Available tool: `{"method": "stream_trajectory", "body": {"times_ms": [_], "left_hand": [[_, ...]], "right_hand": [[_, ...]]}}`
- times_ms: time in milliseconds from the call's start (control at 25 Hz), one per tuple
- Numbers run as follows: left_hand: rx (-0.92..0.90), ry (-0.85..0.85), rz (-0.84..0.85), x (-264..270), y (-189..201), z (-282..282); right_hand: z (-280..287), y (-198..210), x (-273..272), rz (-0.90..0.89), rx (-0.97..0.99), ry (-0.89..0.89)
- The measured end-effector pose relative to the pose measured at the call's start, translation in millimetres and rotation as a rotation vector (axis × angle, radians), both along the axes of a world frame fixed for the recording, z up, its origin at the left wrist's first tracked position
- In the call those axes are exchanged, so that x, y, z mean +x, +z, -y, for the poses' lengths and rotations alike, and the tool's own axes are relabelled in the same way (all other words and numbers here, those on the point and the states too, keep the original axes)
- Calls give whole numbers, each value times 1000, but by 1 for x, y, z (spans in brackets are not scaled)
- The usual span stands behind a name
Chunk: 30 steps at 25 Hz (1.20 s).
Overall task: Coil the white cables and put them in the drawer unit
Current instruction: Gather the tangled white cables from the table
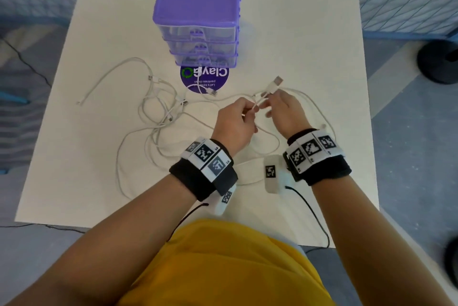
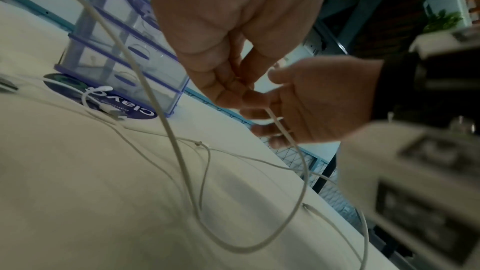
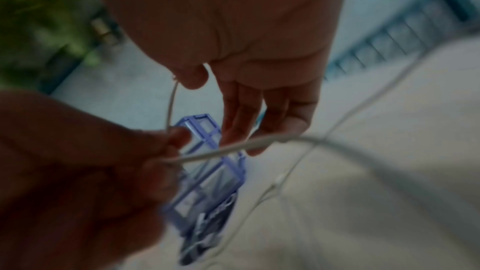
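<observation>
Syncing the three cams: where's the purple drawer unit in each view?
Head: drawer unit top centre, beyond both hands.
Left wrist: upper left, tilted, left of the left hand.
Right wrist: lower centre, blurred, beyond the fingers.
Shared landmark: round purple sticker at its base, seen in all three.

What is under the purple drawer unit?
A round purple sticker pokes out from beneath the drawer unit, front edge showing, a white cable crossing it. The rest is covered.
</observation>
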<state>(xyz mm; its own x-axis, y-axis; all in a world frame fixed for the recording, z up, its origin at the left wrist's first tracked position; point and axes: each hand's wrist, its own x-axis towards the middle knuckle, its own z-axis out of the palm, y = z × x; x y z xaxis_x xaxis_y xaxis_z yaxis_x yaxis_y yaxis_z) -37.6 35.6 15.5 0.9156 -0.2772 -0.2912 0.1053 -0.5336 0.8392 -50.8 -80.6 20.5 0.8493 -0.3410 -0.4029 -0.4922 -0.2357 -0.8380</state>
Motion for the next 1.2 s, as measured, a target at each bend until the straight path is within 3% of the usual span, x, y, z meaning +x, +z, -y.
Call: {"method": "stream_trajectory", "body": {"times_ms": [40, 120, 240, 360, 440, 520, 640, 720, 880, 1040, 1120, 1200], "left_hand": [[21, 6, 4, -1, 1, -4], [66, 33, -15, 0, 1, -14], [52, 19, -94, 4, 6, -29], [123, -82, -7, 21, 16, -43], [161, 51, 93, 48, 15, -55], [257, 160, 71, 81, 2, -68], [554, 2, -81, 108, -27, -86], [632, -92, -50, 111, -39, -92], [548, 25, 11, 111, -40, -96], [202, 224, 41, 83, -19, -95], [48, 183, 154, 60, -8, -94], [11, 50, 280, 39, 1, -92]], "right_hand": [[-10, 2, 3, 36, 172, -31], [-26, 4, 7, 103, 288, 23], [-42, 1, 8, 155, 215, 105], [-49, -4, 10, 167, 228, -51], [-48, -5, 12, 171, 307, -160], [-49, -4, 13, 147, 304, -193], [-54, -3, 13, 101, 283, -184], [-58, -2, 12, 77, 265, -169], [-66, -2, 10, 29, 202, -139], [-74, -2, 14, 2, 19, -137], [-83, 2, 19, -16, 47, -118], [-93, 6, 24, -20, 122, -104]]}}
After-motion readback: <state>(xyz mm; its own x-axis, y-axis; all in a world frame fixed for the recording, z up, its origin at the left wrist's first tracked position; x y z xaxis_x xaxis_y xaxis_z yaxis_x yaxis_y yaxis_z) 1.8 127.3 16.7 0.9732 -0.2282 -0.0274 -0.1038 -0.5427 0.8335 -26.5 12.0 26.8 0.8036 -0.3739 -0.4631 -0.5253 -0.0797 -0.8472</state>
